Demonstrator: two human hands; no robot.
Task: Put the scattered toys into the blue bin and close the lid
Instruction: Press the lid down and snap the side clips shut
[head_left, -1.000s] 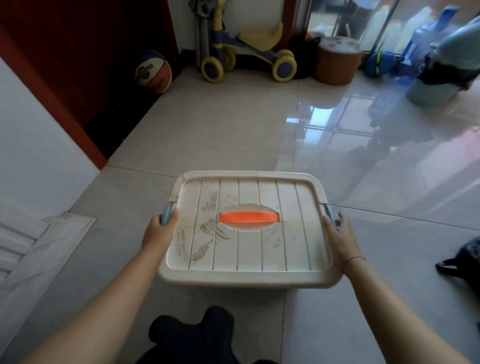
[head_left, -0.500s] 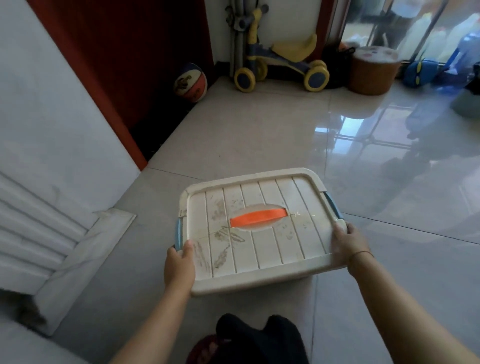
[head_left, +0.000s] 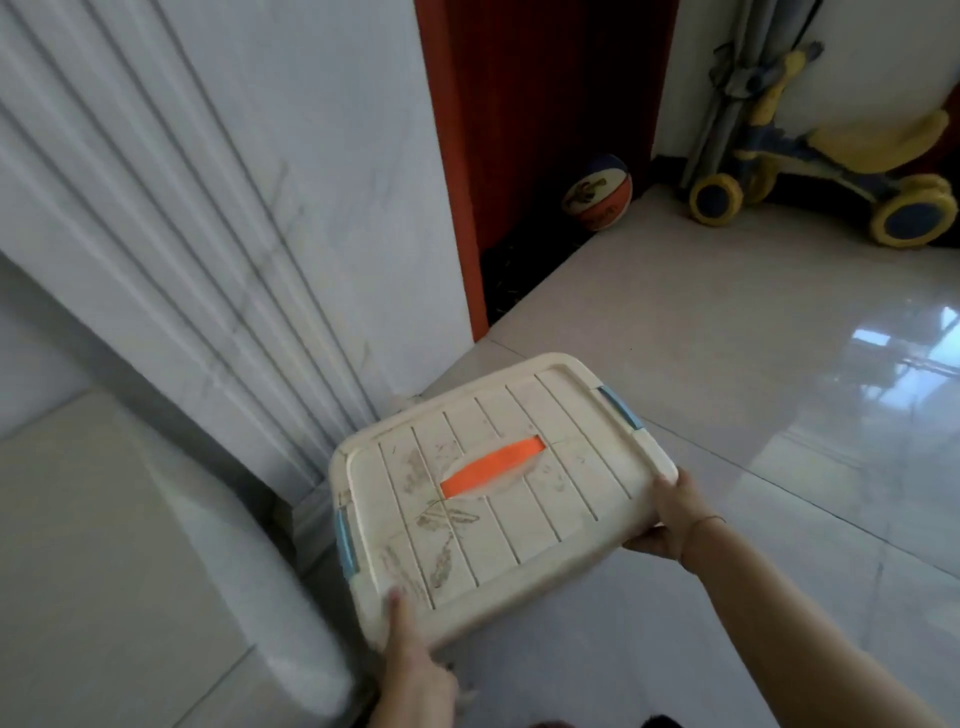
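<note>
The bin is seen from above, so its cream ribbed lid (head_left: 524, 499) with an orange handle (head_left: 491, 466) hides the body. The lid sits shut, with blue latches at the left (head_left: 347, 540) and right (head_left: 619, 406) ends. The bin is turned counter-clockwise, its left end close to the white wall. My left hand (head_left: 410, 670) grips the near left corner, thumb on the rim. My right hand (head_left: 670, 519) grips the near right corner with fingers under the edge.
A white fluted wall panel (head_left: 171, 218) and its base (head_left: 291, 597) lie at the left. Beyond stands a red door frame (head_left: 467, 208). A basketball (head_left: 598, 192) and a yellow-and-blue ride-on toy (head_left: 831, 176) stand at the back. Glossy tiled floor (head_left: 779, 364) spreads right.
The bin has swung left toward the white wall and turned counter-clockwise. Both hands slid from the side latches to the near corners. My view has turned left.
</note>
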